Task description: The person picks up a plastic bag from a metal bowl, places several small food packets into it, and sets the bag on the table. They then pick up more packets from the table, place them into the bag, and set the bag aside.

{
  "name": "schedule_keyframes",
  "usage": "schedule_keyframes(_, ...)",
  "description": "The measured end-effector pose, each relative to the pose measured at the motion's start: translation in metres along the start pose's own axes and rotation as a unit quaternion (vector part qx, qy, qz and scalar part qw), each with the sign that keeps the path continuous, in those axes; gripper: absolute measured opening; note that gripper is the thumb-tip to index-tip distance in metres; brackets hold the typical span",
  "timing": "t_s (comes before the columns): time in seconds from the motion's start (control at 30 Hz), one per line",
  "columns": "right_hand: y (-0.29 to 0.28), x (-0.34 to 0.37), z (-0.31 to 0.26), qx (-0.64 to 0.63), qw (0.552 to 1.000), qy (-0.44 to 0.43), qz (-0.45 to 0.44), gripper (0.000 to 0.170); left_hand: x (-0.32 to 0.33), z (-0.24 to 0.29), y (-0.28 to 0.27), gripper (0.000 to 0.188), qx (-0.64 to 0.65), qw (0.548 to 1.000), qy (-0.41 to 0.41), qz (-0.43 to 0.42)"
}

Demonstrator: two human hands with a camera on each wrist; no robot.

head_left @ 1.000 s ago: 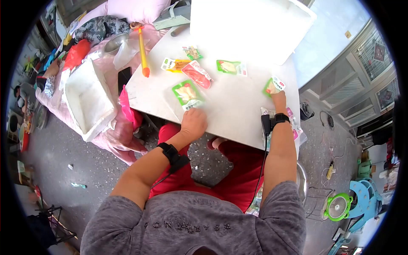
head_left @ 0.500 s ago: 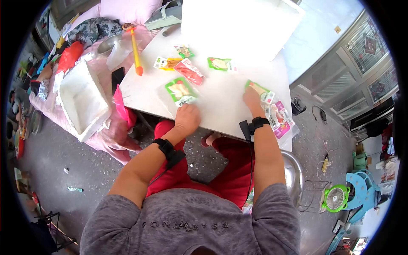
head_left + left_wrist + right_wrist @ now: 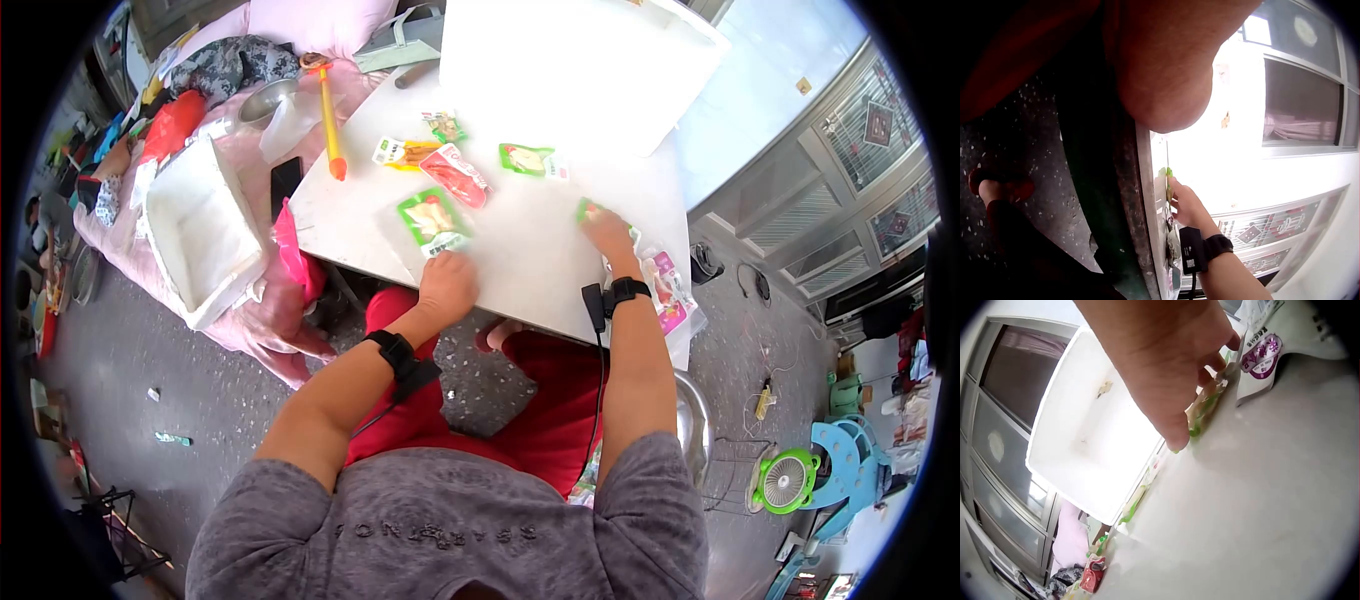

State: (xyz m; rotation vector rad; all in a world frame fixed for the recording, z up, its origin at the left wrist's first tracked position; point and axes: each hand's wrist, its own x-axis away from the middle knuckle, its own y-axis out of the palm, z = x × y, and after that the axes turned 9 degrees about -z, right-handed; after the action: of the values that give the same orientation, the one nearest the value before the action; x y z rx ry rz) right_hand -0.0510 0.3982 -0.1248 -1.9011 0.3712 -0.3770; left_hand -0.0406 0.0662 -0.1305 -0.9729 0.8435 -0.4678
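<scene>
In the head view my right hand [image 3: 606,234] is over the right part of the table, pinching a green-and-white food packet [image 3: 584,210]. Thumb and curled fingers come around that packet [image 3: 1205,414] in the right wrist view, hiding much of it. My left hand [image 3: 449,284] rests at the table's near edge, right at the white end of another green packet [image 3: 428,216] with pale food showing. Its fingers are mostly hidden, and only the heel of the left hand [image 3: 1163,94] shows in the left wrist view.
A red packet [image 3: 456,176], a yellow one [image 3: 395,152], a small green one [image 3: 443,126] and a flat green-white one [image 3: 527,159] lie farther back. Pink-purple packets [image 3: 668,290] lie by my right forearm. A large white foam box [image 3: 580,75] stands behind; another foam box [image 3: 205,235] sits left.
My right hand has moved left across the table with its packet, whose white end has turned from the far side toward the near right. The left hand has stayed by the other packet.
</scene>
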Motion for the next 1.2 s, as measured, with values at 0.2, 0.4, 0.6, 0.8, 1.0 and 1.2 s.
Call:
schedule_keyframes(0.2, 0.017, 0.048, -0.089, 0.017, 0.985, -0.149, -0.081, 0.043, 0.0, 0.001, 0.001, 0.013, -0.005, 1.0, 0.009, 0.015)
schedule_keyframes(0.4, 0.005, 0.108, -0.123, 0.047, 0.974, -0.179, -0.133, 0.022, 0.0, 0.0, 0.004, 0.012, -0.019, 1.0, 0.01, 0.021)
schedule_keyframes(0.6, 0.02, 0.143, -0.081, 0.093, 0.978, -0.187, -0.003, 0.026, 0.0, 0.002, 0.0, 0.011, -0.022, 1.0, -0.005, -0.004)
schedule_keyframes(0.8, 0.025, 0.145, -0.08, 0.053, 0.998, -0.006, -0.034, 0.033, 0.0, 0.001, 0.004, 0.011, -0.019, 1.0, -0.005, 0.002)
schedule_keyframes(1.0, 0.02, 0.151, -0.095, 0.009, 0.994, -0.062, -0.089, 0.035, 0.002, 0.001, 0.002, 0.011, -0.002, 1.0, -0.004, 0.015)
schedule_keyframes(1.2, 0.028, 0.157, -0.08, -0.013, 0.999, -0.001, -0.029, 0.043, -0.002, -0.001, 0.004, 0.008, 0.013, 0.999, -0.035, -0.013)
